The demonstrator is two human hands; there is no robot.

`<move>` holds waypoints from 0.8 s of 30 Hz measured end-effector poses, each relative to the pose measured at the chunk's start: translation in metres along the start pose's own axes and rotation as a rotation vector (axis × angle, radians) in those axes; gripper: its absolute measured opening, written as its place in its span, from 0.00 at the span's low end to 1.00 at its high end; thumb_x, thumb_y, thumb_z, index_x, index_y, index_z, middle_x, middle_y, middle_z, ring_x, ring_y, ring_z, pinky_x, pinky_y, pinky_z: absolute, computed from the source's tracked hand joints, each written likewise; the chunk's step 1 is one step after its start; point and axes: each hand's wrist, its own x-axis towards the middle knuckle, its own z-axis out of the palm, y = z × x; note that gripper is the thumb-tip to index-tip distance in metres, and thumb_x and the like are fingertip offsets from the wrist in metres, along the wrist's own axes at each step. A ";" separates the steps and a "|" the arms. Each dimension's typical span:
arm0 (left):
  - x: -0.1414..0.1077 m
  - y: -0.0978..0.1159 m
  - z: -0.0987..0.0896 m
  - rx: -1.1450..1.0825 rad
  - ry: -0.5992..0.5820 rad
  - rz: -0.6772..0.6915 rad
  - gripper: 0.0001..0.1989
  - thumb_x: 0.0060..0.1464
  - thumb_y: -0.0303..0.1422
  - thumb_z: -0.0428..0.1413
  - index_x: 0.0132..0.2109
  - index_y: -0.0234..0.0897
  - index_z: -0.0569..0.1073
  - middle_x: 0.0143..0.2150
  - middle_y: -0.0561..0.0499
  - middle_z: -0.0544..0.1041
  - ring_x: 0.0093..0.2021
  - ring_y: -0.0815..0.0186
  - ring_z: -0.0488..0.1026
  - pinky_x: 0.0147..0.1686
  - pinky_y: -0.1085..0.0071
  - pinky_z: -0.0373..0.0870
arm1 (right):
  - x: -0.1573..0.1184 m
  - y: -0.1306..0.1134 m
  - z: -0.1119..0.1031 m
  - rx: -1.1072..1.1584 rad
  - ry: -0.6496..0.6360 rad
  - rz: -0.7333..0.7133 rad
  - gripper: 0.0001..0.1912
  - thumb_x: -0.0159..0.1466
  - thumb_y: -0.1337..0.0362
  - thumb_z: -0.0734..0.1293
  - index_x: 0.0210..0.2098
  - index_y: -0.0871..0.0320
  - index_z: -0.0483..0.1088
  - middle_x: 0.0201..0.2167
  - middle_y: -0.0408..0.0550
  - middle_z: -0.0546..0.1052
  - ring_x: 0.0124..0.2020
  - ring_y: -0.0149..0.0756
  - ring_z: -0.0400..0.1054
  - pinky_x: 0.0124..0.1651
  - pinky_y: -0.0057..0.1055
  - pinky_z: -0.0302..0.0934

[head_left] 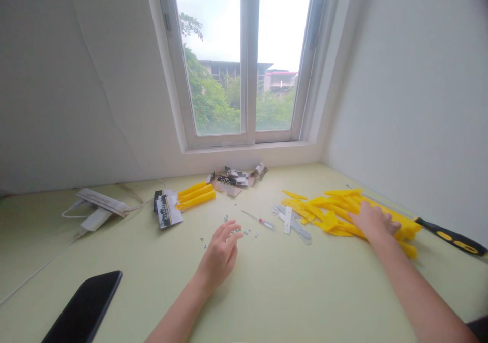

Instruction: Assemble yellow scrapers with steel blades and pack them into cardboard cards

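Observation:
My left hand [221, 251] is over the middle of the pale green table, fingers apart and holding nothing, beside several small metal nuts or screws [246, 232]. My right hand [375, 220] rests on the pile of yellow plastic pieces [335, 216] at the right; its fingers bend down over them, and whether it grips one cannot be made out. Between the hands lie a small screwdriver [266, 223] with a clear handle and some flat grey and white strips [287, 220].
Yellow tubes [196, 195] lie by black-and-white packets [168, 211]. Torn wrappers [236, 178] sit below the window. A power strip [102, 201] with cables is at left, a black phone-like object [86, 307] at front left. A black-and-yellow handle [452, 237] lies far right.

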 end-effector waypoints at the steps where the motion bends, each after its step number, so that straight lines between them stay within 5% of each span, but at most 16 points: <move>1: 0.000 0.000 0.000 -0.005 0.001 -0.002 0.19 0.48 0.16 0.42 0.43 0.38 0.66 0.49 0.46 0.67 0.56 0.61 0.57 0.52 0.55 0.60 | 0.004 0.004 0.001 -0.005 -0.025 0.005 0.17 0.57 0.58 0.58 0.41 0.61 0.67 0.40 0.65 0.69 0.43 0.57 0.61 0.39 0.46 0.50; 6: 0.000 0.002 -0.001 -0.061 0.018 -0.014 0.18 0.49 0.17 0.42 0.44 0.38 0.66 0.48 0.45 0.68 0.55 0.60 0.58 0.51 0.54 0.60 | 0.000 0.002 -0.007 0.060 0.029 -0.095 0.15 0.59 0.60 0.55 0.40 0.60 0.65 0.41 0.65 0.70 0.42 0.56 0.63 0.36 0.42 0.52; 11: 0.003 0.011 -0.005 -0.287 0.051 -0.158 0.17 0.54 0.26 0.45 0.50 0.39 0.64 0.49 0.45 0.68 0.55 0.60 0.58 0.55 0.55 0.53 | -0.060 -0.050 -0.039 0.346 -0.137 -0.453 0.19 0.57 0.53 0.57 0.43 0.58 0.62 0.31 0.55 0.73 0.32 0.47 0.68 0.31 0.35 0.56; 15: 0.006 0.024 -0.003 -0.790 0.050 -0.431 0.18 0.55 0.36 0.46 0.53 0.40 0.62 0.48 0.44 0.70 0.50 0.60 0.64 0.52 0.57 0.56 | -0.141 -0.101 -0.053 0.583 -0.296 -0.828 0.19 0.57 0.53 0.58 0.45 0.55 0.62 0.34 0.49 0.73 0.35 0.42 0.68 0.35 0.32 0.58; 19: 0.008 0.033 0.000 -1.396 0.098 -0.616 0.20 0.56 0.41 0.42 0.53 0.38 0.61 0.45 0.42 0.72 0.46 0.59 0.68 0.44 0.59 0.62 | -0.202 -0.130 -0.054 0.710 -0.477 -0.998 0.16 0.59 0.57 0.57 0.46 0.53 0.62 0.32 0.46 0.74 0.32 0.38 0.68 0.34 0.30 0.58; 24: 0.009 0.024 -0.004 -1.426 0.364 -0.894 0.16 0.51 0.42 0.50 0.31 0.32 0.71 0.30 0.48 0.74 0.33 0.66 0.69 0.38 0.69 0.63 | -0.216 -0.140 -0.056 0.727 -0.622 -1.184 0.13 0.62 0.57 0.54 0.38 0.54 0.67 0.32 0.45 0.74 0.32 0.35 0.66 0.34 0.28 0.57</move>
